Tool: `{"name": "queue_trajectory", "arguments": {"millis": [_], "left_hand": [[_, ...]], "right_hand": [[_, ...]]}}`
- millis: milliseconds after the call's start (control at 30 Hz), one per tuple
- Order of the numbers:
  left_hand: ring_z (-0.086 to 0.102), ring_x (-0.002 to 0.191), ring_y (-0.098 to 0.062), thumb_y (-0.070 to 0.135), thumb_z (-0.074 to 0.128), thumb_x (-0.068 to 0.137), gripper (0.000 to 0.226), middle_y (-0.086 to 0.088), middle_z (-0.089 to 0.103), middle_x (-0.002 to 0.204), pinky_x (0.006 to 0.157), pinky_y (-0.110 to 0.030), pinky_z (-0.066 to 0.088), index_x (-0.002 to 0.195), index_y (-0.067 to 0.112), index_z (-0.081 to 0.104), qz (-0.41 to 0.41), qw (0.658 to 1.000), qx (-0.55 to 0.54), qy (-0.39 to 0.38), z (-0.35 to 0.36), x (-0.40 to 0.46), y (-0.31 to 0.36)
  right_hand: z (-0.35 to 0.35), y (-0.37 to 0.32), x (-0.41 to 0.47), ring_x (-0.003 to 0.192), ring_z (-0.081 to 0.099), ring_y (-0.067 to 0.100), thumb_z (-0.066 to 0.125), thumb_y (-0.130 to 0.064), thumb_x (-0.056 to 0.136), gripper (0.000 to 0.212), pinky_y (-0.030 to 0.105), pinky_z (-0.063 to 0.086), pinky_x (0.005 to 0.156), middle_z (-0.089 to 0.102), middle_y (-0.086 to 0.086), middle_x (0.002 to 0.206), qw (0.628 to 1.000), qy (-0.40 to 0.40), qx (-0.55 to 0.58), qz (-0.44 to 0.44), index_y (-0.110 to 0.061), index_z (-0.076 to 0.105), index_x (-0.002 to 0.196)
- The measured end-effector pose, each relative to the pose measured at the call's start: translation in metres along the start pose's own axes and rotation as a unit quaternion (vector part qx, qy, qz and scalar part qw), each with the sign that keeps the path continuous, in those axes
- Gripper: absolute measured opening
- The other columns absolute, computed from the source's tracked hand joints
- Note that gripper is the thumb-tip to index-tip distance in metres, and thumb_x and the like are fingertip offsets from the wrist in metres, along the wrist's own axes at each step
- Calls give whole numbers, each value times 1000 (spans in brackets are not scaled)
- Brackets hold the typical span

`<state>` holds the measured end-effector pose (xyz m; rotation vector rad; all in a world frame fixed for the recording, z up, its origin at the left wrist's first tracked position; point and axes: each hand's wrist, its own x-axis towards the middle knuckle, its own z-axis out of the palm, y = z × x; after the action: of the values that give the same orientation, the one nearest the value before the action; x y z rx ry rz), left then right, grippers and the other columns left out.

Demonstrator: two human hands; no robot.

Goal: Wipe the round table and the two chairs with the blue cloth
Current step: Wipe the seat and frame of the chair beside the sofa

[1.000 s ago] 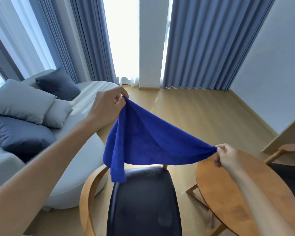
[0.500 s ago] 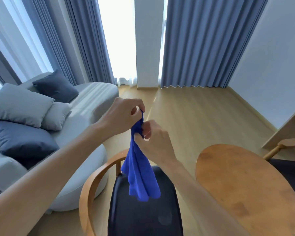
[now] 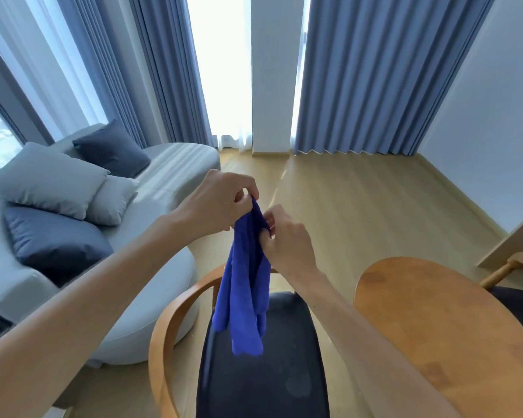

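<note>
The blue cloth [image 3: 245, 294] hangs folded in the air over the near chair. My left hand [image 3: 221, 203] pinches its top from the left. My right hand [image 3: 287, 239] grips the same top edge just below and to the right. The near chair [image 3: 260, 372] has a dark seat and a curved wooden frame, directly beneath the cloth. The round wooden table [image 3: 435, 321] stands at the right. Beyond the table, at the far right edge, a wooden arm and dark seat of the second chair [image 3: 514, 267] show.
A grey sofa [image 3: 160, 267] with several grey and dark blue cushions fills the left side. Blue curtains [image 3: 369, 73] and a bright window stand at the back. A light wooden desk edge [image 3: 517, 236] juts in at the right. Wooden floor lies ahead.
One second ago the cloth was stretched wide between my two hands. My right hand has come up to my left, and the cloth now hangs folded in a narrow bundle.
</note>
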<state>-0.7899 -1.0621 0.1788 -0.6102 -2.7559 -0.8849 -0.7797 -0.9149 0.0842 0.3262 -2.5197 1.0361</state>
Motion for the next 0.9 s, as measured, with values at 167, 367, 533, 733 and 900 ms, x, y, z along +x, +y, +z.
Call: {"name": "queue_trajectory", "arguments": {"millis": [167,367,533,733,900], "left_hand": [[57,36,-8,2,44,85,28,1,59,45,46,-22,52,84,15,68,-27,999,2,32,-5,2,1],[59,38,-8,4,43,85,29,-3,63,52,52,-25,53,84,18,68,-38,998,9,51,-4,9,1],[58,38,-7,4,42,86,27,-8,64,60,45,-26,52,84,16,66,-31,996,6,81,-6,15,-6],[61,37,-9,4,30,92,24,-5,63,50,48,-25,53,88,17,50,-81,992,-31,87,3,22,-9],[64,40,-15,1,27,93,24,-13,66,55,39,-21,49,93,14,48,-149,978,-105,105,12,25,1]], "right_hand": [[0,12,-12,60,58,28,46,-5,93,17,30,44,49,63,6,85,998,23,-8,-51,-16,38,103],[-3,21,-27,72,59,24,41,-8,88,20,21,43,54,65,10,97,986,0,-85,-142,-6,60,92],[-2,48,-35,90,58,28,40,5,90,34,43,50,73,65,7,104,991,-97,-97,-4,-6,66,110],[5,38,-42,79,56,13,47,-2,91,24,8,39,70,67,5,99,995,-96,13,35,-7,68,104],[18,24,-35,72,52,7,56,-51,88,36,2,35,58,65,-7,91,997,-65,5,47,-18,65,98]]}}
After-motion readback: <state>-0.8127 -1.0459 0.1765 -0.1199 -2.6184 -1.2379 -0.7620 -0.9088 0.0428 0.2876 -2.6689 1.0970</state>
